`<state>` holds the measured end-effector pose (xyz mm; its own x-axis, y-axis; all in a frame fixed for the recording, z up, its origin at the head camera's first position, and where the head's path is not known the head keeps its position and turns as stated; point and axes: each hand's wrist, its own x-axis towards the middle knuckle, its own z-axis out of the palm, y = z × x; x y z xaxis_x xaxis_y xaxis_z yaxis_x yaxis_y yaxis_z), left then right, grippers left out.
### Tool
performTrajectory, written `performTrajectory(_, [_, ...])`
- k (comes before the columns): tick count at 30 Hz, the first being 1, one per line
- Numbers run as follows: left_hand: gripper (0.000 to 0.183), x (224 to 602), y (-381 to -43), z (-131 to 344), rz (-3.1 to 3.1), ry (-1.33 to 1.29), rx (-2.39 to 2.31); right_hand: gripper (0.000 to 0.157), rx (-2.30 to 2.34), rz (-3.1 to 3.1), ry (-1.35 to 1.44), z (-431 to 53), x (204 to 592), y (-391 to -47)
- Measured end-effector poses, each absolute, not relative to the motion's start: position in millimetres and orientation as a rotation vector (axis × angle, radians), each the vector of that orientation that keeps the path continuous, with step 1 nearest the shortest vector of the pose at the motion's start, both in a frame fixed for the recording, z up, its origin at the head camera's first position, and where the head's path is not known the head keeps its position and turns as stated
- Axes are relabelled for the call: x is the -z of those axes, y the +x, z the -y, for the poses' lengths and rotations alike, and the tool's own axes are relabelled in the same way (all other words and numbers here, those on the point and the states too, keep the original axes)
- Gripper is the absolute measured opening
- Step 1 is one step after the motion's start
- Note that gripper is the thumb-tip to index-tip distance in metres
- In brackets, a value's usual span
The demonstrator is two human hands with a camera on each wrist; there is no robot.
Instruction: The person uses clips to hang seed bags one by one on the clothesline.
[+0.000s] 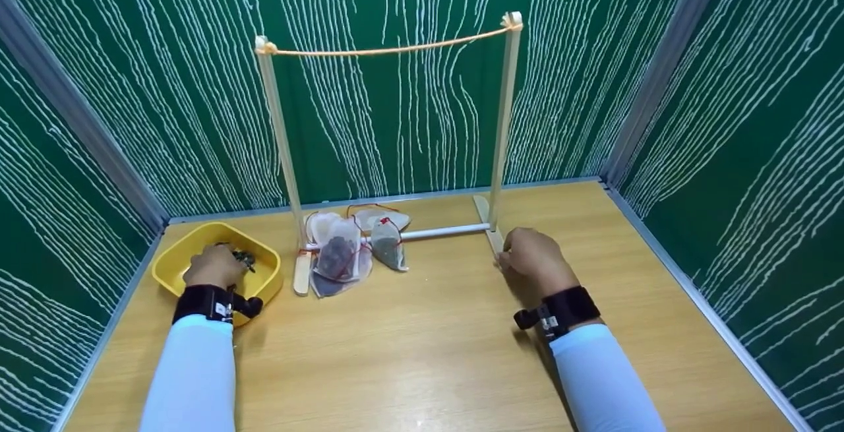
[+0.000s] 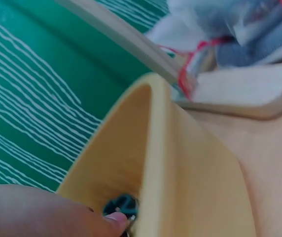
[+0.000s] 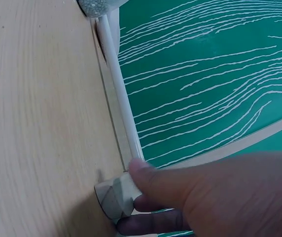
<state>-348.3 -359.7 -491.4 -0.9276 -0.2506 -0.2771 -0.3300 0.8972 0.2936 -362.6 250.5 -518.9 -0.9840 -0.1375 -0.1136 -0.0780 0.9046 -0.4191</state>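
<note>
My left hand (image 1: 214,266) reaches down inside a yellow bowl (image 1: 269,290). Its thumb touches a small dark piece (image 2: 123,204) in the left wrist view; the other fingers are mostly hidden, so whether they pinch it is unclear. More small dark pieces (image 1: 246,260) lie by the fingers. On the right, my right hand (image 1: 533,255) grips the foot (image 3: 112,195) of a wooden stand (image 1: 506,115) between thumb and fingers. A white rod (image 1: 445,231) joins the stand's two feet, and an orange cord (image 1: 395,49) runs between the post tops.
Several mesh pouches with red strings (image 1: 339,250) lie over the rod's left end and the left foot (image 1: 302,274). One holds grey grains (image 1: 388,247). Green panels with white wavy lines (image 1: 422,128) enclose the wooden table (image 1: 395,366) behind and at both sides.
</note>
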Motion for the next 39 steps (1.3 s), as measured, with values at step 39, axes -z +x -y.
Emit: performTrajectory(39, [0.042,457,-311,288,-3.269,-0.552,-1.316,0.024,0.742,-2.96,-0.197,-255,528,-361])
